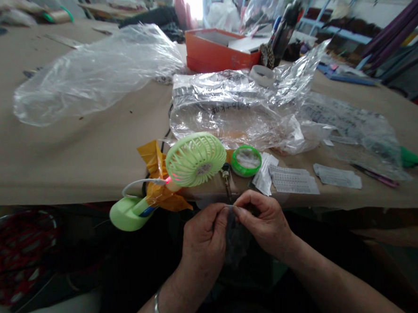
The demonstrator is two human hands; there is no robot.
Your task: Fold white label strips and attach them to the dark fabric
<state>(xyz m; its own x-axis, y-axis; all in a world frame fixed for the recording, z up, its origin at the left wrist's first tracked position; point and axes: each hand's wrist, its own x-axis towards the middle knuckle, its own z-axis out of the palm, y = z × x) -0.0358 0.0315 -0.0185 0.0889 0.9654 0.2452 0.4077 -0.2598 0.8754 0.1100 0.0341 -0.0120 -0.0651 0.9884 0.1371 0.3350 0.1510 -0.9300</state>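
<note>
My left hand (205, 234) and my right hand (264, 221) meet just in front of the table edge, both pinching the top of a small clear plastic bag (237, 237). The bag hangs down between them over my dark lap; its contents, if any, are too dim to make out. Close beyond my fingertips, a thin metal tool (226, 176) lies at the edge. Near it are a green round container (246, 161) with whitish contents and, to its right, printed white paper labels (293, 179).
A green handheld fan (197, 159) is fixed with orange tape (156, 159) at the table edge, left of my hands. Large clear plastic bags (101, 73) lie behind. An orange box (217, 52) stands farther back. Scissors or tweezers (375, 174) lie right, beside more labels (337, 176).
</note>
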